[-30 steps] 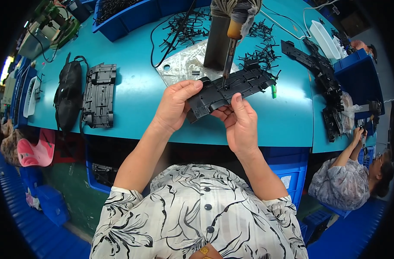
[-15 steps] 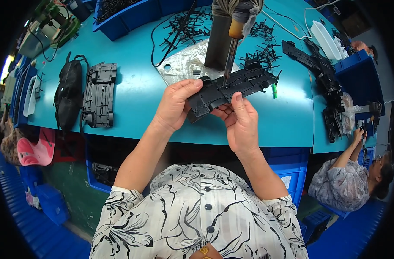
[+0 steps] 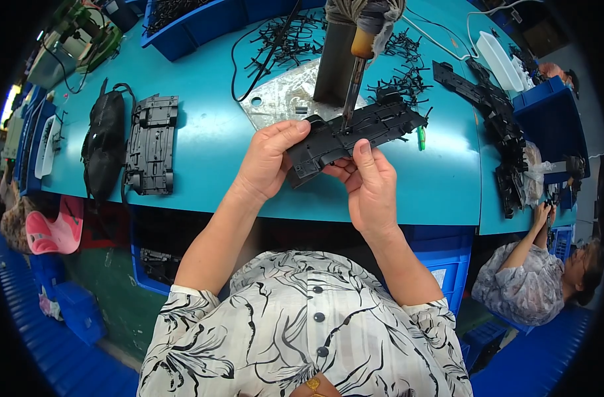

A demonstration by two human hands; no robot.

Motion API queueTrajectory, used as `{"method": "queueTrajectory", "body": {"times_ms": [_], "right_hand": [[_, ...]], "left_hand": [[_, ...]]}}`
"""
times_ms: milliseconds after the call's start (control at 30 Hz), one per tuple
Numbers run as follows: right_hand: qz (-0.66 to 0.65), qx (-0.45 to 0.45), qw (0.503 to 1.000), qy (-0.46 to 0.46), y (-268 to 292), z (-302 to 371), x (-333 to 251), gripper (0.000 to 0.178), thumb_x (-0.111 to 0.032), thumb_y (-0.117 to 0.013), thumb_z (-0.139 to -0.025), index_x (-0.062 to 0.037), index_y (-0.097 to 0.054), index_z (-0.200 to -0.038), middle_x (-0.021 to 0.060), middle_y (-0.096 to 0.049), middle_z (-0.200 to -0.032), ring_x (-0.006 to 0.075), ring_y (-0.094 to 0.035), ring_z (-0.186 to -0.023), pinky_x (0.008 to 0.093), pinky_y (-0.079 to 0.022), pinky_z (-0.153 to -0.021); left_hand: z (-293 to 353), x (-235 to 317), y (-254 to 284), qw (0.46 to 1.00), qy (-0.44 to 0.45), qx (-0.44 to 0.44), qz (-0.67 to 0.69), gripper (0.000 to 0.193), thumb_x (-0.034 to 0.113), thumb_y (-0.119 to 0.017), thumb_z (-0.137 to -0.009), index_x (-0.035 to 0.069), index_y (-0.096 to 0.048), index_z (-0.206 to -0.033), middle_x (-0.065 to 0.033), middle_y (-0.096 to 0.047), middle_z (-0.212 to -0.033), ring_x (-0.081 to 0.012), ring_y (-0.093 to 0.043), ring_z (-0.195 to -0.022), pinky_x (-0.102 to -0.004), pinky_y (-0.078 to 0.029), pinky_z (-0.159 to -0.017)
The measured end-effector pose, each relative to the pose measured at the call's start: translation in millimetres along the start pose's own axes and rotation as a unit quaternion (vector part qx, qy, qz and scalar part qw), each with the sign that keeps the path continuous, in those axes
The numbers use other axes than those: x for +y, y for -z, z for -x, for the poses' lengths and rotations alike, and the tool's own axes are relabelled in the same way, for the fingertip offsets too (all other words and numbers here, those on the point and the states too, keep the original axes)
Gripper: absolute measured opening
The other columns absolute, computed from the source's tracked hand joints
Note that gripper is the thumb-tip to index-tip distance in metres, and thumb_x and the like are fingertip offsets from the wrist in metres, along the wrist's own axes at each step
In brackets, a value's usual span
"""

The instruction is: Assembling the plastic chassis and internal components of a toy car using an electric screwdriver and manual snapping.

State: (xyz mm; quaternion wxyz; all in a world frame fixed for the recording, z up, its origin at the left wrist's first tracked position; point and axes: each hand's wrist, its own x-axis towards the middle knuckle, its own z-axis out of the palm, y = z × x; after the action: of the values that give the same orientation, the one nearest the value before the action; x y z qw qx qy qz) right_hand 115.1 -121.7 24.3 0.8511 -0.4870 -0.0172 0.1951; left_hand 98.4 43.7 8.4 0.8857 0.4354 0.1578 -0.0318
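Note:
A long black plastic chassis plate (image 3: 371, 127) is held tilted above the bench. My left hand (image 3: 269, 159) pinches its left end, thumb on top. My right hand (image 3: 370, 188) grips the near edge, thumb up front and fingers curled underneath, partly hidden. Over the plate hangs a soldering iron (image 3: 361, 49) with an amber collar, fixed to an upright dark post (image 3: 333, 66); its tip meets the plate's upper face near the middle. A metal base plate (image 3: 282, 96) lies behind the chassis plate.
Another black chassis plate (image 3: 152, 145) and a black pouch-like thing (image 3: 105, 145) lie at left. Small black branched parts (image 3: 285, 46) are scattered behind, near a blue bin (image 3: 203, 33). A green object (image 3: 422, 137) lies at right. Farther right, a co-worker (image 3: 523, 278) sits beside stacked black parts (image 3: 497, 119).
My hands and the chassis plate stay almost still under the iron. At right, the co-worker's hands have shifted slightly leftward.

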Motion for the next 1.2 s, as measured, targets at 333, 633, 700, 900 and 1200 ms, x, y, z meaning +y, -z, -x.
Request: {"method": "queueTrajectory", "body": {"times_ms": [333,633,700,900,1200], "right_hand": [[0.006,-0.003,1.0,0.002,1.4,-0.7,-0.8,0.029,-0.028,-0.049,-0.098,-0.0001,-0.057,-0.101,0.0093,-0.064,-0.094,0.0165,-0.062,-0.084,0.034,-0.054,-0.078],[0.018,-0.003,1.0,0.0,-0.1,-1.1,-1.9,0.029,-0.027,-0.048,-0.098,0.0001,-0.058,-0.101,0.0091,-0.064,-0.093,0.0161,-0.062,-0.083,0.0338,-0.055,-0.078],[0.02,-0.003,1.0,-0.001,-0.2,-1.4,-1.9,0.029,-0.027,-0.048,-0.098,0.0002,-0.058,-0.101,0.0092,-0.064,-0.093,0.0161,-0.062,-0.083,0.0338,-0.055,-0.078],[0.028,0.0,1.0,0.003,-1.6,-1.5,-2.0,0.029,-0.027,-0.048,-0.098,0.0003,-0.058,-0.101,0.0093,-0.064,-0.093,0.0158,-0.062,-0.083,0.0336,-0.055,-0.077],[0.035,0.007,0.999,0.009,-3.3,-1.2,-1.6,0.031,-0.029,-0.049,-0.097,0.0,-0.058,-0.1,0.009,-0.064,-0.092,0.0157,-0.062,-0.081,0.0336,-0.055,-0.076]], "left_hand": [[-0.3,-0.5,-0.7,1.0,0.004,-0.006,0.005,0.021,0.022,-0.062,-0.088,0.002,-0.064,-0.093,-0.0058,-0.066,-0.084,-0.0105,-0.062,-0.072,-0.0243,-0.052,-0.065],[0.2,-1.6,-0.3,1.0,0.001,-0.003,-0.002,0.022,0.023,-0.061,-0.089,0.001,-0.065,-0.093,-0.0056,-0.066,-0.083,-0.0096,-0.062,-0.07,-0.0229,-0.052,-0.063],[-0.1,-1.7,0.3,1.0,0.004,-0.003,0.001,0.023,0.023,-0.061,-0.089,0.001,-0.065,-0.094,-0.0057,-0.066,-0.084,-0.0096,-0.062,-0.071,-0.023,-0.052,-0.063],[0.1,-1.8,1.1,1.0,0.005,-0.009,0.009,0.025,0.024,-0.061,-0.089,0.0,-0.065,-0.096,-0.0061,-0.066,-0.085,-0.0098,-0.063,-0.072,-0.023,-0.052,-0.064],[-0.3,-1.5,1.5,1.0,0.016,-0.014,0.018,0.026,0.024,-0.061,-0.089,0.0,-0.064,-0.097,-0.0073,-0.066,-0.086,-0.0107,-0.063,-0.072,-0.0237,-0.053,-0.064]]}}
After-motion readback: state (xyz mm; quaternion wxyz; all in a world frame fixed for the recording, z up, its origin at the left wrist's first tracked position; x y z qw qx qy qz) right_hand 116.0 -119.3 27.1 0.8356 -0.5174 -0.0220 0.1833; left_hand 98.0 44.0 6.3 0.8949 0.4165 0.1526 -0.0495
